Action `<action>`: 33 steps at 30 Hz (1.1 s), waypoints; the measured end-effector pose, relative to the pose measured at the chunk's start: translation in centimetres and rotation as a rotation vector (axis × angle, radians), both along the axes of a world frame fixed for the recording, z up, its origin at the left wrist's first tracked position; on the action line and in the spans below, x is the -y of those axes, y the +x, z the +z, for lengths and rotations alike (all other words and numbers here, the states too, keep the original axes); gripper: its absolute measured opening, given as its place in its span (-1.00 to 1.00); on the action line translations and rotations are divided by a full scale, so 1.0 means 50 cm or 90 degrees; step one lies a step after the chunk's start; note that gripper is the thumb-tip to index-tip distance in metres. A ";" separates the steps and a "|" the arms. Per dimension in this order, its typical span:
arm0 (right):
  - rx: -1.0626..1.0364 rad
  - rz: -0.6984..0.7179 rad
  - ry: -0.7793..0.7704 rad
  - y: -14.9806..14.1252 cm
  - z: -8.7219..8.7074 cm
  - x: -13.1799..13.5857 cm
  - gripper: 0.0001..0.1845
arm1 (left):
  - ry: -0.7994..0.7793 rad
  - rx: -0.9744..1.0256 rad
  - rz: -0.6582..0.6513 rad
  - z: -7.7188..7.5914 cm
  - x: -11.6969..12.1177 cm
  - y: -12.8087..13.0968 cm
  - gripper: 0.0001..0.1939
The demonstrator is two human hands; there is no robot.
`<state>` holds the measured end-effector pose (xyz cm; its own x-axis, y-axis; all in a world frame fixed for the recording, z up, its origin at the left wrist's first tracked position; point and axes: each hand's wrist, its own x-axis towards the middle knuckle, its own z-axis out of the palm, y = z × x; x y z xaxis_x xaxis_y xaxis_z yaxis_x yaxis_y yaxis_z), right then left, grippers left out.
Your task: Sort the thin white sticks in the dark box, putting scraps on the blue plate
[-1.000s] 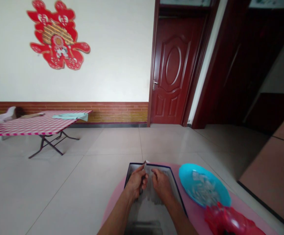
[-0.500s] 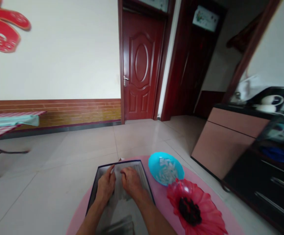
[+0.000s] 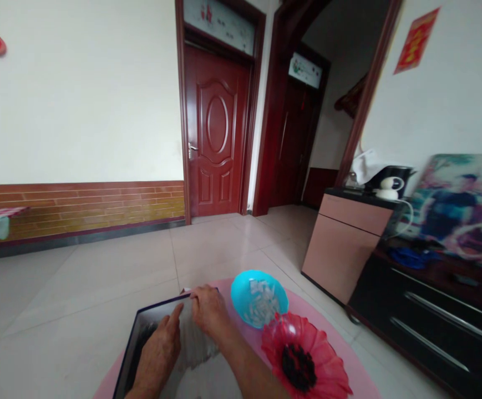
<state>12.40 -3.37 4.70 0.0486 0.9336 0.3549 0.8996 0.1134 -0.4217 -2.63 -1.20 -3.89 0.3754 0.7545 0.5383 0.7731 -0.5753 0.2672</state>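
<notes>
A shallow dark-rimmed box point(image 3: 129, 346) lies in front of me, with a row of thin pale strips point(image 3: 197, 346) inside. My left hand point(image 3: 160, 349) rests over the box's left part; one finger stretches forward beside the strips and the others are partly hidden. At the far edge of the box, my right hand point(image 3: 211, 311) has its fingers pinched together, hiding whatever is between them. To the right stands a bright blue bowl point(image 3: 239, 292) holding many small whitish, translucent pieces point(image 3: 263, 302).
A red flower-shaped dish point(image 3: 328, 354) with small black bits in its centre stands nearer, on the pink round table point(image 3: 359, 382). Beyond are a tiled floor point(image 3: 111, 288), a red door point(image 3: 218, 133), a pinkish cabinet point(image 3: 336, 244) and a black drawer unit point(image 3: 427, 321).
The view has turned right, so the room and table things sit further left. My right hand has moved up to the box's far edge; my left hand has drawn back nearer.
</notes>
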 end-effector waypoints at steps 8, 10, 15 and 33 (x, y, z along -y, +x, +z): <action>0.103 -0.104 -0.061 0.268 0.011 0.068 -0.71 | 0.004 -0.046 -0.024 -0.007 -0.007 -0.006 -0.54; 0.127 -0.139 -0.089 0.330 0.000 0.095 -0.71 | 0.005 -0.047 -0.031 -0.009 -0.008 -0.005 -0.55; 0.171 -0.157 -0.130 0.390 -0.024 0.109 -0.69 | -0.007 -0.038 -0.043 -0.020 -0.012 -0.004 -0.54; 0.276 -0.083 -0.206 0.378 -0.087 0.026 -0.68 | 0.059 -0.043 -0.038 -0.011 -0.007 -0.009 -0.55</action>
